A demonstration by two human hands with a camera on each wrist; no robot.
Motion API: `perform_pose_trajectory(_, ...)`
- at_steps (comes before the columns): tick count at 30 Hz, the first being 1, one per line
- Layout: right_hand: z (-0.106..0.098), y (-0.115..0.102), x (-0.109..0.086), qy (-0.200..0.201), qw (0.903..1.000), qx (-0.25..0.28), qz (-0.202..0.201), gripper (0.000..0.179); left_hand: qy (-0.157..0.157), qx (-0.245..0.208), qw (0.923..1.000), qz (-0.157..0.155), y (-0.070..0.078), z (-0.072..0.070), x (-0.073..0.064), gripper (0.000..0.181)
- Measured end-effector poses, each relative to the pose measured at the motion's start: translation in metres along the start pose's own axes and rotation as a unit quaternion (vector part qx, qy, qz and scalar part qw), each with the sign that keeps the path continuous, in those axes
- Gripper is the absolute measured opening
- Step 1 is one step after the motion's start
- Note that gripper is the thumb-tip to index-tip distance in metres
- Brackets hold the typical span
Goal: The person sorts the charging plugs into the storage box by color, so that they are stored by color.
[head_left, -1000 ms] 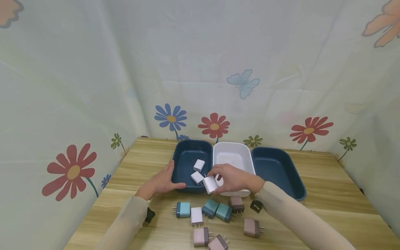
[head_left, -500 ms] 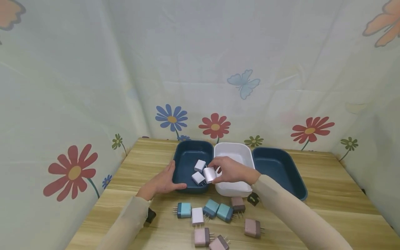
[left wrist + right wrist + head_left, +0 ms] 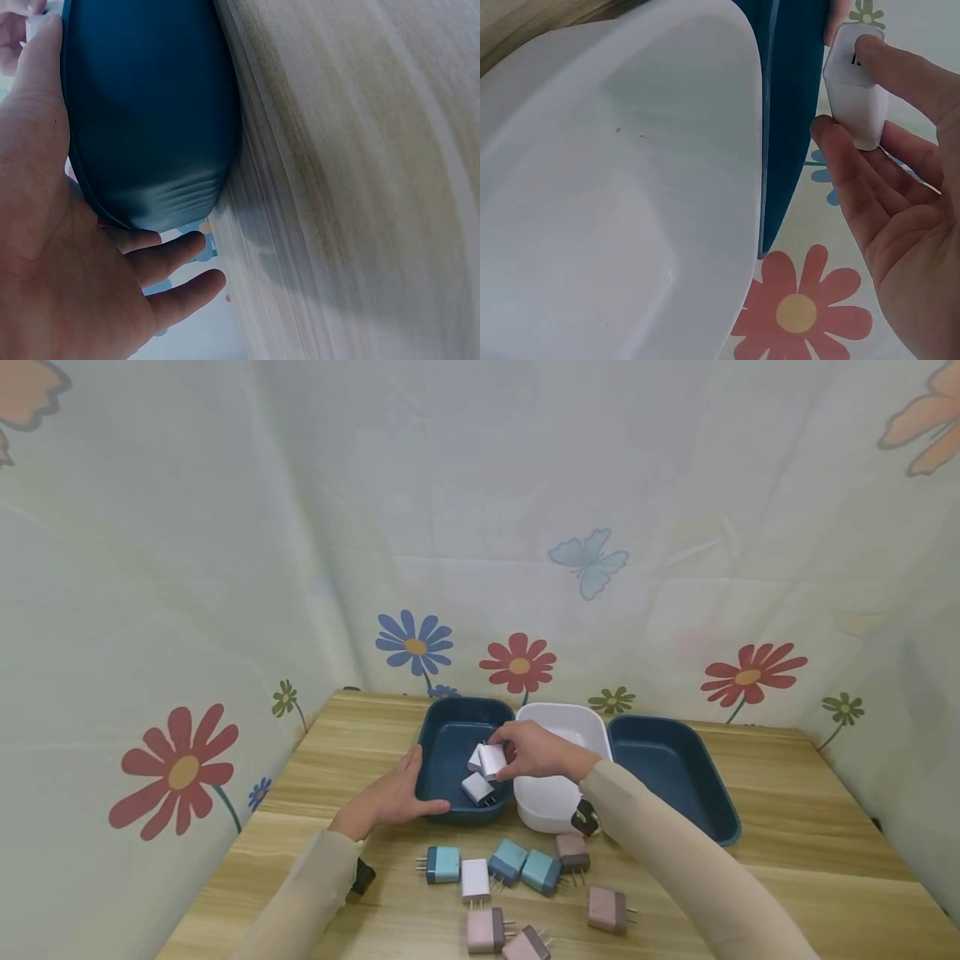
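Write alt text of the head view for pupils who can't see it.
A right hand holds a white plug over the leftmost of three trays, where two more lie; the left hand touches that tray. Teal, pink and white plugs lie on the table.

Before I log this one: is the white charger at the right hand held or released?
Held: in the right wrist view, the right hand pinches the white charger between thumb and fingers.

The head view looks forward and down from well back, table low, curtain filling the upper half. The left wrist view, close and rolled sideways, shares the left blue tray with it; the right wrist view, also close, shares the white tray, filling its left.
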State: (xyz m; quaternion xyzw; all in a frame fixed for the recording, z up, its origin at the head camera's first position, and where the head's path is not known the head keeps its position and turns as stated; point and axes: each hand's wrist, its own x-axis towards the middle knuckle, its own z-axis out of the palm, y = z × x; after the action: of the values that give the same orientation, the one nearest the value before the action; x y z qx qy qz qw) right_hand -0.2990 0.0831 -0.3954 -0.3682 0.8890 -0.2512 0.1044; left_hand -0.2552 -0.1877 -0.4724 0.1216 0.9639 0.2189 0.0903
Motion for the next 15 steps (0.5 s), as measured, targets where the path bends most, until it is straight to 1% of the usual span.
perform_pose_trajectory(3,0.001,0.001,0.007,0.002,0.9998,0.005,0.018,0.050,-0.001,-0.002,1.0000,-0.001,0.000,0.000,0.000,0.120)
perform_pose_trajectory(8,0.002,0.002,0.016,0.005,0.9992,-0.012,0.038,0.050,-0.003,-0.003,1.0000,-0.007,0.001,-0.001,-0.001,0.121)
perform_pose_trajectory(15,0.008,0.008,0.028,0.005,0.9983,-0.018,0.056,0.049,-0.005,-0.002,1.0000,-0.005,0.000,-0.001,0.000,0.120)
